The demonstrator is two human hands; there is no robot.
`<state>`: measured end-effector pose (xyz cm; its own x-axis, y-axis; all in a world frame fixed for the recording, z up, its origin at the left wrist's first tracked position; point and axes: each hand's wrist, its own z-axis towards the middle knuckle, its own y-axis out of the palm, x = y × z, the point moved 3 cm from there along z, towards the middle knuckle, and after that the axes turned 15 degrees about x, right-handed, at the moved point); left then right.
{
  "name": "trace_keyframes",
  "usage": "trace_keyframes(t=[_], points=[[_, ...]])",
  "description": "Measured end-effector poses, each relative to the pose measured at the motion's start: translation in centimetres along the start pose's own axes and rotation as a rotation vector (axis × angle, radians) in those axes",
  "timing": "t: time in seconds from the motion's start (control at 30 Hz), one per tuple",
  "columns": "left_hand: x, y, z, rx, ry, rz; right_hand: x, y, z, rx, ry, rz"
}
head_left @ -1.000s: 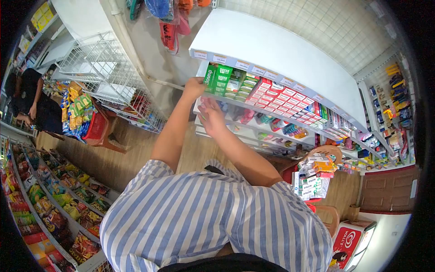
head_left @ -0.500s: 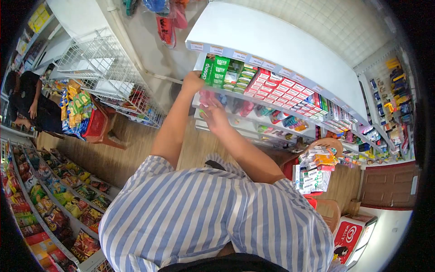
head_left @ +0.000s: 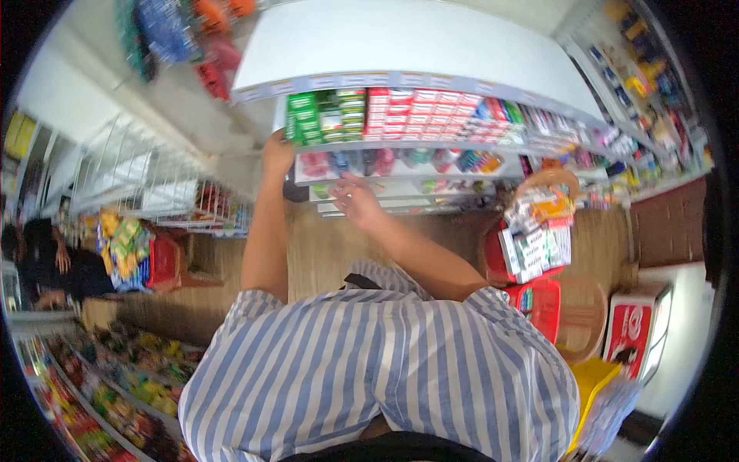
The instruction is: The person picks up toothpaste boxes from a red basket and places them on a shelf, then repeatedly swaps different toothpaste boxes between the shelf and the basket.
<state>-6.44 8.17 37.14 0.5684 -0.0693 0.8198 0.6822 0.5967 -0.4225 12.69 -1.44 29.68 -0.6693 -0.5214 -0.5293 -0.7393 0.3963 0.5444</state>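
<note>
My left hand (head_left: 279, 155) is at the left end of the upper shelf, right against a stack of green toothpaste boxes (head_left: 304, 119). Its fingers are blurred and partly hidden, so their grip does not show. Lower down, my right hand (head_left: 357, 202) hangs in front of the lower shelf (head_left: 304, 179) with its fingers apart and nothing in them. Pink and blue packaged goods (head_left: 314, 163) stand on that lower shelf, close to this hand. Red and white boxes (head_left: 408, 115) fill the row beside the green ones.
A red basket heaped with white boxes (head_left: 533, 250) stands to the right, near a brown plastic stool (head_left: 548, 182). Wire racks (head_left: 154, 181) and another loaded red basket (head_left: 163, 260) are at left. A person in black (head_left: 58, 262) is at the far left. Snack shelves lie lower left.
The view has swung, so the shelf now sits squarer and further left. My right hand has come away from the pink goods, fingers spread. My left hand remains by the green boxes.
</note>
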Motion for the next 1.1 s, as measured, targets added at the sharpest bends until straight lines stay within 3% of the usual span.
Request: trace_keyframes(t=[0.03, 0.1, 0.17, 0.23, 0.33, 0.37, 0.43, 0.5, 0.57, 0.6, 0.63, 0.67, 0.8, 0.87, 0.9, 0.97, 1.03, 1.1], points=[[-1.3, 1.2, -0.5, 0.064, 0.005, -0.093, -0.2, -1.5, 0.1, 0.065, 0.017, 0.009], [0.3, 1.1, -3.9, 0.401, 0.184, 0.038, -0.4, -5.5, -0.1, 0.093, -0.037, 0.098], [2.5, 1.4, -8.6, 0.475, 0.284, 0.028, 0.0, -10.6, 0.0, 0.093, -0.033, 0.124], [2.3, 3.7, -13.9, 0.394, 0.261, -0.021, 0.9, -17.0, -0.4, 0.210, -0.094, 0.168], [0.3, 8.3, -23.5, 0.064, 0.233, 0.061, 1.9, -26.8, -2.5, 0.249, -0.101, 0.195], [-2.4, 10.6, -26.9, -0.043, 0.212, 0.111, 2.0, -30.0, -4.4, 0.427, -0.059, 0.211], [-3.4, 13.4, -33.7, -0.349, 0.411, 0.032, 2.5, -36.5, -8.0, 0.659, -0.005, 0.208], [-5.6, 17.6, -41.6, -0.738, 0.231, 0.214, 3.7, -43.5, -10.8, 0.776, -0.007, 0.263], [-2.2, 18.4, -46.7, -1.159, 0.343, 0.152, 5.2, -50.4, -13.6, 0.847, -0.015, 0.366], [0.3, 18.7, -48.2, -1.185, 0.359, 0.156, 5.6, -53.5, -15.4, 0.802, -0.061, 0.371], [3.4, 19.3, -50.5, -1.509, 0.368, 0.213, 5.6, -55.7, -16.9, 0.757, -0.109, 0.373], [5.2, 20.0, -52.9, -1.829, 0.371, 0.272, 5.2, -57.4, -17.9, 0.998, -0.086, 0.347], [8.2, 23.5, -61.7, -1.992, 0.239, 0.222, 4.0, -64.5, -22.9, 1.055, -0.138, 0.532], [13.1, 25.2, -65.6, -2.105, 0.200, 0.585, 2.3, -67.2, -25.9, 1.048, -0.157, 0.659], [13.7, 26.4, -68.2, -2.114, 0.194, 0.597, 2.1, -69.2, -26.7, 1.053, -0.145, 0.667], [14.8, 29.0, -73.3, -2.097, 0.366, 0.296, 2.5, -73.8, -27.2, 1.014, -0.153, 0.757], [16.7, 30.9, -77.9, -2.003, -0.248, 0.265, 2.6, -77.5, -29.0, 1.047, -0.185, 0.758], [20.0, 32.7, -81.4, -1.932, -0.368, 0.277, 2.1, -81.0, -30.4, 0.980, -0.333, 0.645]])
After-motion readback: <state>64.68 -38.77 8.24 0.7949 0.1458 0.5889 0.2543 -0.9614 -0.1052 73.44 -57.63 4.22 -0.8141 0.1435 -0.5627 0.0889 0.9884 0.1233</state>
